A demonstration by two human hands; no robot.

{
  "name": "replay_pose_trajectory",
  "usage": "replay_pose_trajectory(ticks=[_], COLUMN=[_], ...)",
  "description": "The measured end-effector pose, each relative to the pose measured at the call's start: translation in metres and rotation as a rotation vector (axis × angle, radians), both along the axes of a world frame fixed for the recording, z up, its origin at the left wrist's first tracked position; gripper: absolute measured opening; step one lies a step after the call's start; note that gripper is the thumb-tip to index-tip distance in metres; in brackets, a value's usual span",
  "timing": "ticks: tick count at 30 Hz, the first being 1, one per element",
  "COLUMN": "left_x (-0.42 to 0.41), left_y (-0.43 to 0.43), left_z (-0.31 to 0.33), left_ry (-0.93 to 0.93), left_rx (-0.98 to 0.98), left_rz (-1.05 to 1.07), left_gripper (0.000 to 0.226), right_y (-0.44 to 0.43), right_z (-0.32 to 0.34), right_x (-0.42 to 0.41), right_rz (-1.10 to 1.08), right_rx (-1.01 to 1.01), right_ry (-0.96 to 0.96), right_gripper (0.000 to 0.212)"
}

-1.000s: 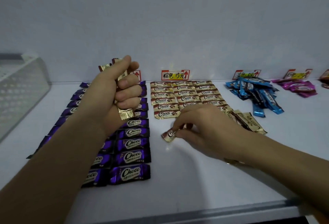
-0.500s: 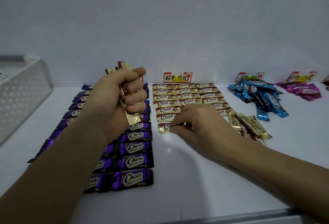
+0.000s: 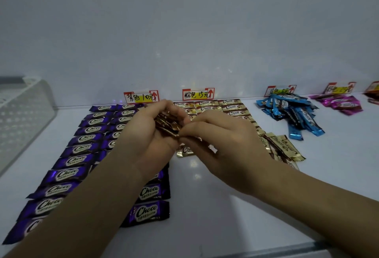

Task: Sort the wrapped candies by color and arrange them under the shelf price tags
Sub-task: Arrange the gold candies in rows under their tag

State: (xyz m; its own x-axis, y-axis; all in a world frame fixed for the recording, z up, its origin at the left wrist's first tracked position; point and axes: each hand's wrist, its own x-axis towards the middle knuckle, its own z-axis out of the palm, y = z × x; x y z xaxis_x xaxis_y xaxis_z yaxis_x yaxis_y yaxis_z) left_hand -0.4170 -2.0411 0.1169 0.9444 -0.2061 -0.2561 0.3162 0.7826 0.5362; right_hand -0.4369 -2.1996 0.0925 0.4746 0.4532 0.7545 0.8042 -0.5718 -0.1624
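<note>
Head view: our left hand curls round a gold bundle, and our right hand pinches one candy at its near end. We judge this the gold-sorting step. Next we must draw that piece free and lay it square at the front of the gold rows, under their tag. The basket stands far left, and we cannot see what it holds.
</note>
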Motion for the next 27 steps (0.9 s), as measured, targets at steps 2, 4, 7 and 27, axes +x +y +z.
replay_pose_trajectory(ticks=[2, 4, 7, 27], left_x=[0.002, 0.006, 0.006, -0.004], left_y=[0.002, 0.009, 0.022, 0.014], left_z=[-0.002, -0.003, -0.002, -0.003], left_ry=[0.042, 0.057, -0.007, -0.234], left_rx=[-0.032, 0.012, 0.133, 0.481], left_rz=[0.035, 0.09, 0.102, -0.265], left_gripper=[0.004, 0.017, 0.021, 0.034], right_y=[-0.003, -0.01, -0.031, -0.081], right_z=[0.006, 0.014, 0.023, 0.006], right_x=[-0.007, -0.011, -0.002, 0.031], right_rz=[-0.002, 0.028, 0.055, -0.066], right_rx=[0.058, 0.273, 0.583, 0.447], right_ry=[0.059, 0.269, 0.676, 1.179], right_gripper=[0.004, 0.005, 0.008, 0.023])
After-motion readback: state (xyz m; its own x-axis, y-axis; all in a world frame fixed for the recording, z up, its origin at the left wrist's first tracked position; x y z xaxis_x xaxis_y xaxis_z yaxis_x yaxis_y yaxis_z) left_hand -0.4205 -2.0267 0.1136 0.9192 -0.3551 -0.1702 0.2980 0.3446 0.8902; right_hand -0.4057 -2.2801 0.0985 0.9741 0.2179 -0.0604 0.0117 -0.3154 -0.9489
